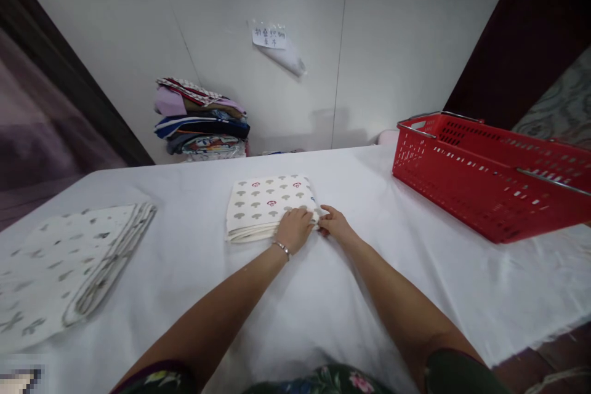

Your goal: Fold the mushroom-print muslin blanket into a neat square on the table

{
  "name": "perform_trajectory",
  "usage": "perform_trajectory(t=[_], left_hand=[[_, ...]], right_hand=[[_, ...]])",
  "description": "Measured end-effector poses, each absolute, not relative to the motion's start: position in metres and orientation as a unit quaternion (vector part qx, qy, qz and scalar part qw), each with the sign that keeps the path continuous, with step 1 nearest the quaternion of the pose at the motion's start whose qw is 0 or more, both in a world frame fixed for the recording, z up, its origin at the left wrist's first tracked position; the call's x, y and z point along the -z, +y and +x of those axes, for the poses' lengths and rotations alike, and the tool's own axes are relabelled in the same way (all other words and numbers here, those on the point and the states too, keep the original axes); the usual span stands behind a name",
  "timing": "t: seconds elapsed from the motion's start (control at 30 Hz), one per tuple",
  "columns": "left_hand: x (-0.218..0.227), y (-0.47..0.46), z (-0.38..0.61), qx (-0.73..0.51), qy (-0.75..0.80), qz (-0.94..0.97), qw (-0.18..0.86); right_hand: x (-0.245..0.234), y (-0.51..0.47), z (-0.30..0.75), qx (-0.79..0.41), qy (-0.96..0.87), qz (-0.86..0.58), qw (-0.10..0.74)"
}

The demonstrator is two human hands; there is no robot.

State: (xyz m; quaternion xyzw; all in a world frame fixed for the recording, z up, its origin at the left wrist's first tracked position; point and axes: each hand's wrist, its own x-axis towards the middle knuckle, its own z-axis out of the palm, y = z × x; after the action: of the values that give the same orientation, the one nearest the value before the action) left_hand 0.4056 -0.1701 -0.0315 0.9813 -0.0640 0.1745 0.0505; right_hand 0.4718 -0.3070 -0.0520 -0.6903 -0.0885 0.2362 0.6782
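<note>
The cloth (265,197) lay ahead and left of the fingers, near edge running leftward. The left hand (294,229), nearer, covered its corner, the right hand (338,226) beside; whether either clamped it was unclear.

The mushroom-print textile (268,199) is matt cloth, the tablecloth (184,271) smooth matt fabric, the shopping basket (455,191) smooth plastic with shiny metal handles (554,182), the wall sign (269,38) paper.

Passage runs over the white tablecloth (187,228) between the folded mushroom-print cloth (259,197) and the folded patterned cloth (55,258) at left. Rightward, the red plastic basket (462,188) stands in the way; at the back, the fabric stack (203,123) and wall (392,43) block reach.
</note>
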Motion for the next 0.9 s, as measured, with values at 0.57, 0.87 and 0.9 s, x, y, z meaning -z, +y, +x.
perform_trajectory(t=[0.57,0.87,0.9], left_hand=[[0.033,-0.129,0.367,-0.156,-0.101,0.979,0.088],[0.039,-0.031,0.300,-0.211,0.033,0.974,0.075],[0.042,-0.027,0.296,-0.213,0.047,0.973,0.075]], right_hand=[[0.052,-0.301,0.456,-0.175,-0.106,-0.782,0.588],[0.054,-0.299,0.457,-0.171,-0.089,-0.800,0.568],[0.054,-0.298,0.457,-0.168,-0.089,-0.804,0.563]])
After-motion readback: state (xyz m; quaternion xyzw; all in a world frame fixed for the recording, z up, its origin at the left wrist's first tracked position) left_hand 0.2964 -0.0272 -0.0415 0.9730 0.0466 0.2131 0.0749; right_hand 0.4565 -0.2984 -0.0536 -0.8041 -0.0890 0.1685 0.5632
